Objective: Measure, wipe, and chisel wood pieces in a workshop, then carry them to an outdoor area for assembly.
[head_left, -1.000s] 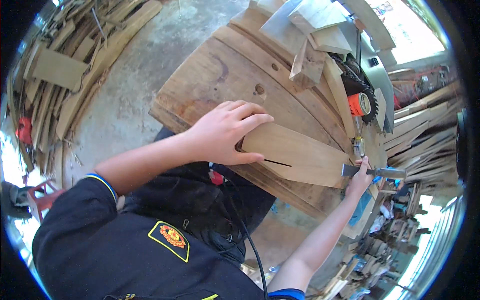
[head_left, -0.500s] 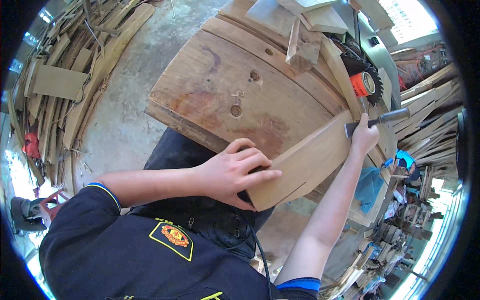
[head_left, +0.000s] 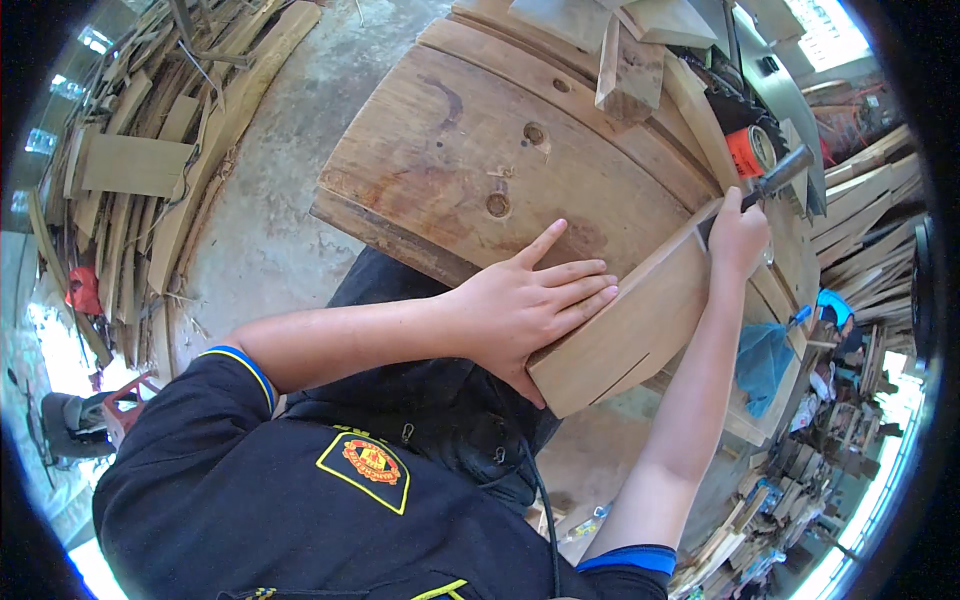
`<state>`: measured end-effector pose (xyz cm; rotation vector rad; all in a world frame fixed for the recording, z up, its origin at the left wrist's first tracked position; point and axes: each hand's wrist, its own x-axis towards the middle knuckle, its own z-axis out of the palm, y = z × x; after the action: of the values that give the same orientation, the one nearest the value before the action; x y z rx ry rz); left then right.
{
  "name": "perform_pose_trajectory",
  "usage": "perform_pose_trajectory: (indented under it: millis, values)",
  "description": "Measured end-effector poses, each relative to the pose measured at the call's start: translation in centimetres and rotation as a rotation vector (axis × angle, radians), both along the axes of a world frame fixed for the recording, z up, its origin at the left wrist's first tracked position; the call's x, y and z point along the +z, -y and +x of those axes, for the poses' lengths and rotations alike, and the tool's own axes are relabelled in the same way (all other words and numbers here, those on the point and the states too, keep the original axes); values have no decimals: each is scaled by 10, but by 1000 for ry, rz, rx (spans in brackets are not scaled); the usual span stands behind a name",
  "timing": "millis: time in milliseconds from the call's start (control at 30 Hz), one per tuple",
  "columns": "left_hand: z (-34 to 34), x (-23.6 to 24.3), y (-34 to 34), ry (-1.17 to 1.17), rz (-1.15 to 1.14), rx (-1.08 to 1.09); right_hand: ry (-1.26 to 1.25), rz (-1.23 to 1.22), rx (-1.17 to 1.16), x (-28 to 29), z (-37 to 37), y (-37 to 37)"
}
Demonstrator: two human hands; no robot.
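A person in a dark shirt works with both bare hands apart on one wooden board (head_left: 645, 322), held tilted at the centre of the frame, against the near edge of a worn wooden bench (head_left: 420, 165). The left hand (head_left: 530, 312) lies flat with fingers spread, along the board's lower-left end, its thumb at the corner. The right hand (head_left: 738, 240) is clenched around a chisel (head_left: 784, 172) at the board's upper-right end, handle pointing to the upper right; whether its cutting edge touches the wood cannot be told. As for progress, a narrow dark slit (head_left: 631, 369) is already in the board's face, near the lower end, and the sides look smooth; what remains to be done does not show. An orange can (head_left: 748, 152) sits just beyond the right hand, and a blue cloth (head_left: 763, 370) hangs right of centre.
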<state>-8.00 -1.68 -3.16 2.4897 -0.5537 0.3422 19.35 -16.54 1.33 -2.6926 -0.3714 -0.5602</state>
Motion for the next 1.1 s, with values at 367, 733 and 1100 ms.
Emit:
perform_pose_trajectory:
  millis: [367,733,1100]
  values:
    - [4,-4,9,5,201,142,-48,85,18,-4,-33,6]
    - [2,-6,4,28,40,117,23,66,78,-3,-63,-2]
    - [5,-10,9,53,50,179,-2,179,166,-2,-111,0]
